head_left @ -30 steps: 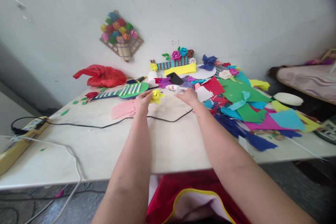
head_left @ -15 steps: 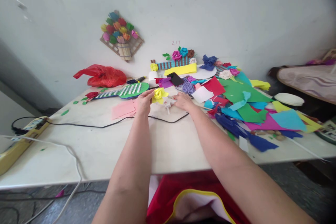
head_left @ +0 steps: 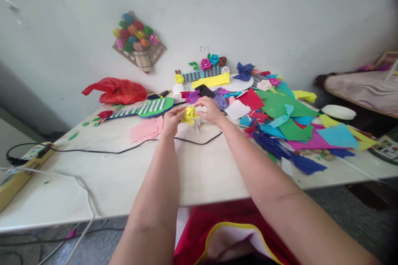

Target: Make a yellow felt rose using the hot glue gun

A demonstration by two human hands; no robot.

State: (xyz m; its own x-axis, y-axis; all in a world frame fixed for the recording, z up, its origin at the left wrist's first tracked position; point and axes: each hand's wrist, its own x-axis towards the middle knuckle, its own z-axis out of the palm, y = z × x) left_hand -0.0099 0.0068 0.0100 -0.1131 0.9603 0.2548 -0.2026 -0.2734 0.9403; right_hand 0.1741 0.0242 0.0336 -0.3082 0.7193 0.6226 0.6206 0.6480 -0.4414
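A yellow crepe-paper flower [head_left: 189, 115] is pinched between the thumb and fingers of my left hand [head_left: 173, 121], raised a little over the table. From the other side my right hand [head_left: 210, 110] reaches in, its thumb and fingertips closed at the flower's right edge. Just below the flower lies a small whitish tool with a nozzle, which looks like a glue gun [head_left: 197, 124]; it is partly hidden. Sheets of pink paper [head_left: 146, 129] rest on the table left of my left hand.
A black cord [head_left: 118, 151] crosses the table [head_left: 130, 186] to a power strip [head_left: 27, 174]. On the left are a green guitar-shaped craft [head_left: 155, 107] and a red plastic bag [head_left: 120, 91]. Coloured paper scraps [head_left: 286, 112] cover the right side. A phone [head_left: 204, 90] lies behind my hands.
My right hand has left the whitish tool on the table and moved up and left to the yellow flower. My left hand still holds the flower. The view has shifted slightly.
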